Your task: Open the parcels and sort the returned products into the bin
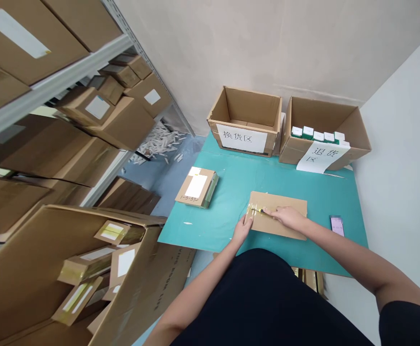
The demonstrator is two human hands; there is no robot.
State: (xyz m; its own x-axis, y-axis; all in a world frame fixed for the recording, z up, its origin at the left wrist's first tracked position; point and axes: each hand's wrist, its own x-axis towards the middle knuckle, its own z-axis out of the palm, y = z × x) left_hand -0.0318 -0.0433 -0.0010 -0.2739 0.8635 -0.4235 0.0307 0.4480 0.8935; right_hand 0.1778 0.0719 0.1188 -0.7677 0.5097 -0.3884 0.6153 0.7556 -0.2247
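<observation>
A flat brown cardboard box (282, 226) lies on the teal tabletop (231, 178) right in front of me, with clear tape across its left end. My right hand (285, 216) is closed around a yellow and black utility knife (261, 211), whose tip points left onto the taped end. At the near left corner of the box, my left hand (243, 228) grips its edge between thumb and fingers. Farther left on the table sits a second taped box (210, 189) with white labels and handwriting on top.
Two open cartons with handwritten paper signs, a left one (244, 143) and a right one (289, 149), stand at the back; the right holds several small white-green boxes. A phone (337, 226) lies at right. Left are a big carton (152, 283) of parcels and loaded shelves (116, 168).
</observation>
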